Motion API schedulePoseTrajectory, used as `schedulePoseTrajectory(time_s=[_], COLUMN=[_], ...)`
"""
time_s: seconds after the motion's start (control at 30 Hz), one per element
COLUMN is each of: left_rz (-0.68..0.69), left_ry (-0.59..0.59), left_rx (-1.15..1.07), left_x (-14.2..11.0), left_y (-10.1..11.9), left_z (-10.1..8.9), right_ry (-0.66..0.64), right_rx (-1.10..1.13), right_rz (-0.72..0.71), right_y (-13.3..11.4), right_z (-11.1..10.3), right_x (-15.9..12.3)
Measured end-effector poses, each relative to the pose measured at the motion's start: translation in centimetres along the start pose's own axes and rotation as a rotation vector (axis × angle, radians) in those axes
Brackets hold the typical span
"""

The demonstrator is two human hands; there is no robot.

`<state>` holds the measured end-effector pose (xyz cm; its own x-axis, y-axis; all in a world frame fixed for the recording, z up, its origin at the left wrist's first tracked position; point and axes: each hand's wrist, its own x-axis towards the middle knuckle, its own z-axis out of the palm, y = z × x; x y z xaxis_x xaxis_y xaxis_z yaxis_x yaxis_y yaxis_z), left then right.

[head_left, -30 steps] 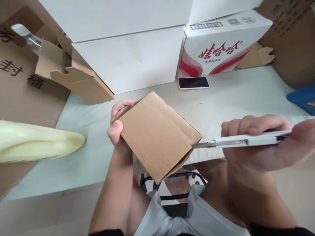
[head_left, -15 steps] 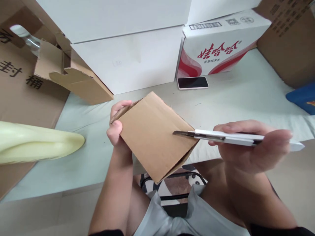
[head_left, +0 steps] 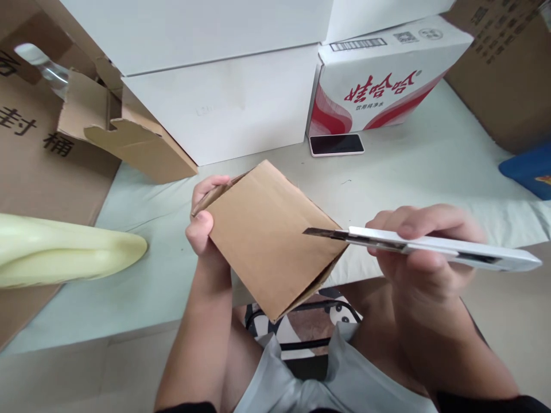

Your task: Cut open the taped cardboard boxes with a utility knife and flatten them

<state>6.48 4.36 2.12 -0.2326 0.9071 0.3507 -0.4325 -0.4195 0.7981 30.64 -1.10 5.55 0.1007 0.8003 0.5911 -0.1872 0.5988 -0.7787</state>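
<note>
Gripped at its left corner by my left hand (head_left: 204, 215), a brown folded cardboard box (head_left: 275, 235) is tilted over the front edge of the table. My thumb lies on its near side and the fingers are partly hidden behind it. In my right hand (head_left: 424, 246) is a white utility knife (head_left: 447, 245), with its dark blade extended and pointing left. The blade appears over the right part of the cardboard; I cannot tell whether it touches.
Behind stand white boxes (head_left: 224, 109) and a red-and-white carton (head_left: 383, 86), with a phone (head_left: 336, 144) before it. An open cardboard box (head_left: 142, 149) stands left, near a pale yellow object (head_left: 73, 249). A blue object (head_left: 529, 172) sits at the right of the covered table (head_left: 430, 178).
My right thumb has moved left along the knife and bent onto its body, and more of the handle's rear shows. The cardboard box and my left hand stay nearly still.
</note>
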Motion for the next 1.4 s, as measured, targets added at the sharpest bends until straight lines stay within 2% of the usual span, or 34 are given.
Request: schedulePoseTrajectory(time_s=[0.17,0.37,0.7,0.97,1.4], left_rz=[-0.016,-0.028,-0.016,-0.004,0.046], left_ry=[0.020,0.022,0.081,0.033,0.004], left_rx=[0.029,0.024,0.068,0.023,0.033], left_x=[0.0,-0.1,0.0,-0.1,0.5], left_y=[0.2,0.3,0.1,0.2,-0.2], left_z=[0.3,0.4,0.2,0.1,-0.4], right_ry=[0.067,0.123,0.089,0.057,0.069], right_rx=[-0.042,-0.003,-0.030,-0.043,0.080], right_rz=[0.048,0.052,0.049,0.069,0.167], right_y=[-0.3,-0.3,0.0,0.1,0.2], right_z=[1.1,1.2,1.2,0.8,1.1], right_x=[0.6,1.0,1.0,0.6,0.0])
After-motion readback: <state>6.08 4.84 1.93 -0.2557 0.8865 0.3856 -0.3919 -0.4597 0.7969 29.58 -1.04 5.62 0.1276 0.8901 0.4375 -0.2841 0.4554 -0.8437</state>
